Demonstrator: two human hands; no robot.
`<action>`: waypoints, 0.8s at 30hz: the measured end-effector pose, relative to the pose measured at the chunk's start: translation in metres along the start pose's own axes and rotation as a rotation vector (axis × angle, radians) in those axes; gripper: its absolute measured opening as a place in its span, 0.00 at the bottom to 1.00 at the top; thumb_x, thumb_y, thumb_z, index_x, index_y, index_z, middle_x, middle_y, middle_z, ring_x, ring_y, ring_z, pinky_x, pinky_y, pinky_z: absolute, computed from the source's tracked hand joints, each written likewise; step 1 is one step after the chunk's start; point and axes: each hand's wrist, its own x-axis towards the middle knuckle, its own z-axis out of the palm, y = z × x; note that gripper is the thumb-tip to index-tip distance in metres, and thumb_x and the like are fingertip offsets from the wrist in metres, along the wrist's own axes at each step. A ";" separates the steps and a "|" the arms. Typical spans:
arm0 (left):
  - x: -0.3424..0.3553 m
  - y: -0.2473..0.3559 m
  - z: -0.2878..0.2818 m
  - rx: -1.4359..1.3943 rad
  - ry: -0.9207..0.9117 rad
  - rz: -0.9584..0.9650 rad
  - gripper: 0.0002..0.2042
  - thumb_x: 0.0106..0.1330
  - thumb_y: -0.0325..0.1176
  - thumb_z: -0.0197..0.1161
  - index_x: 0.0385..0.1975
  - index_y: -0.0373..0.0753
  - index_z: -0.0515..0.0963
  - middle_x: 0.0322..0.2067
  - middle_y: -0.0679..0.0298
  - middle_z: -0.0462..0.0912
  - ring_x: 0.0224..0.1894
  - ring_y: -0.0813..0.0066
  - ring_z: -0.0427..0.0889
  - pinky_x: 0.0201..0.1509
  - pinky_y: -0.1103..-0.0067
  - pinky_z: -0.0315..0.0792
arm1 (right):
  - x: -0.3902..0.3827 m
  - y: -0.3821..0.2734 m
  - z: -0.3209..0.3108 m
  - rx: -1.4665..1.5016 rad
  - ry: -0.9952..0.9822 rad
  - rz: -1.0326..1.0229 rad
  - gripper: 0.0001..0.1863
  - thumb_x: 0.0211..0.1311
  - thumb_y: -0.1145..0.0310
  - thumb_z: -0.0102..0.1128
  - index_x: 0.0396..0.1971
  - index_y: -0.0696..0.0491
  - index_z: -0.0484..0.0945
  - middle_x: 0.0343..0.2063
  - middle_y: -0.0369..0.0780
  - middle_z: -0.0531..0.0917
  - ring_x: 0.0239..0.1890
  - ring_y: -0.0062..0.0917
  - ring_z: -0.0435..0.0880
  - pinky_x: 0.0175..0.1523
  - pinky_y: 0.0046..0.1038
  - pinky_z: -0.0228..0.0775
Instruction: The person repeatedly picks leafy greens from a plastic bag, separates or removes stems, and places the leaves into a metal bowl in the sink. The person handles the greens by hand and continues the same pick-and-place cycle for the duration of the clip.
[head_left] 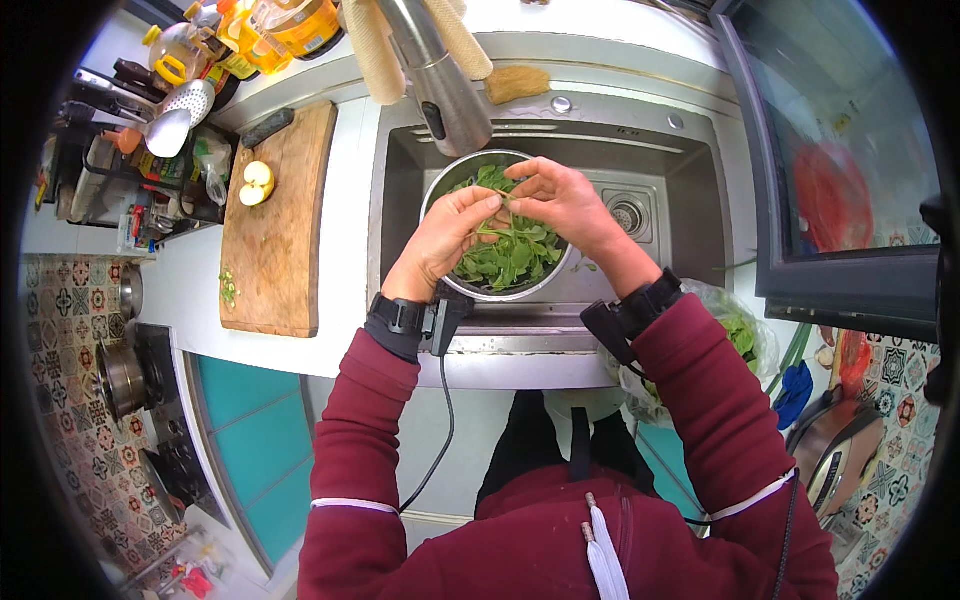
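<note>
Leafy greens [515, 258] fill a round metal bowl [505, 296] standing in the left part of the steel sink. Over the bowl, my left hand [447, 232] pinches a thin stem of greens between thumb and fingertips. My right hand [572, 205] meets it from the other side, its thumb and index finger closed on the same stem. The two sets of fingertips nearly touch. Part of the leaves lies hidden behind my hands.
A faucet [440, 85] hangs over the sink [700, 215]. Left of it lies a wooden cutting board [275, 240] with a cut apple [257, 183] and a dark-handled knife [268, 128]. A plastic bag of greens [745, 335] sits by my right forearm, below an open window [850, 130].
</note>
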 end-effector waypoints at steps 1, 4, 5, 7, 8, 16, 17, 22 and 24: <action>0.001 0.000 0.001 0.013 0.019 0.006 0.08 0.68 0.34 0.61 0.42 0.39 0.78 0.34 0.68 0.83 0.35 0.82 0.82 0.40 0.85 0.76 | 0.000 0.000 0.000 -0.007 -0.004 0.002 0.19 0.58 0.76 0.64 0.50 0.58 0.75 0.34 0.39 0.84 0.38 0.19 0.82 0.45 0.22 0.75; 0.003 -0.001 0.003 0.020 0.047 0.046 0.08 0.69 0.35 0.61 0.41 0.39 0.77 0.35 0.68 0.83 0.35 0.82 0.81 0.39 0.84 0.76 | -0.001 -0.002 -0.001 -0.037 -0.008 0.012 0.19 0.58 0.76 0.64 0.50 0.58 0.75 0.33 0.39 0.84 0.38 0.18 0.82 0.45 0.22 0.75; 0.003 -0.001 0.003 0.018 0.049 0.053 0.08 0.68 0.35 0.61 0.41 0.39 0.77 0.35 0.68 0.83 0.36 0.81 0.81 0.40 0.84 0.75 | -0.002 -0.003 -0.002 -0.052 -0.002 0.013 0.19 0.57 0.76 0.64 0.50 0.58 0.75 0.33 0.39 0.84 0.37 0.18 0.82 0.45 0.22 0.75; 0.004 -0.001 0.002 0.012 0.069 0.062 0.08 0.68 0.35 0.62 0.41 0.39 0.77 0.36 0.67 0.83 0.37 0.81 0.81 0.40 0.84 0.75 | -0.002 -0.005 -0.004 -0.062 0.002 0.027 0.19 0.57 0.76 0.64 0.50 0.58 0.75 0.33 0.39 0.84 0.37 0.18 0.81 0.44 0.21 0.74; 0.005 -0.001 0.002 0.008 0.087 0.065 0.08 0.68 0.35 0.61 0.41 0.39 0.77 0.36 0.67 0.83 0.36 0.81 0.81 0.39 0.85 0.75 | -0.003 -0.006 -0.005 -0.057 0.001 0.039 0.19 0.57 0.76 0.64 0.49 0.58 0.75 0.32 0.39 0.84 0.37 0.18 0.81 0.43 0.21 0.74; 0.014 -0.008 -0.012 -0.114 0.037 0.180 0.06 0.70 0.32 0.58 0.40 0.39 0.78 0.41 0.60 0.84 0.43 0.76 0.82 0.46 0.84 0.76 | -0.001 -0.006 -0.006 -0.016 0.025 0.039 0.19 0.53 0.77 0.65 0.47 0.59 0.77 0.32 0.44 0.85 0.35 0.22 0.84 0.43 0.24 0.76; 0.013 -0.008 -0.016 -0.120 0.055 0.175 0.06 0.70 0.33 0.58 0.41 0.39 0.78 0.42 0.60 0.84 0.44 0.76 0.82 0.48 0.83 0.76 | -0.001 -0.005 -0.006 -0.022 0.027 0.041 0.19 0.53 0.76 0.65 0.47 0.59 0.77 0.32 0.44 0.85 0.35 0.22 0.84 0.43 0.24 0.76; 0.004 -0.009 -0.030 -0.119 0.258 0.301 0.07 0.70 0.32 0.59 0.44 0.40 0.78 0.50 0.63 0.81 0.52 0.73 0.78 0.54 0.75 0.75 | 0.003 0.001 -0.005 -0.071 0.048 0.035 0.19 0.52 0.76 0.66 0.47 0.58 0.77 0.31 0.43 0.85 0.34 0.22 0.84 0.42 0.24 0.76; -0.004 -0.006 -0.034 -0.124 0.354 0.335 0.07 0.69 0.33 0.60 0.42 0.39 0.79 0.48 0.62 0.81 0.50 0.73 0.79 0.53 0.76 0.76 | 0.009 0.007 -0.003 -0.126 0.066 -0.002 0.19 0.52 0.75 0.67 0.46 0.58 0.78 0.32 0.43 0.85 0.34 0.23 0.84 0.43 0.25 0.76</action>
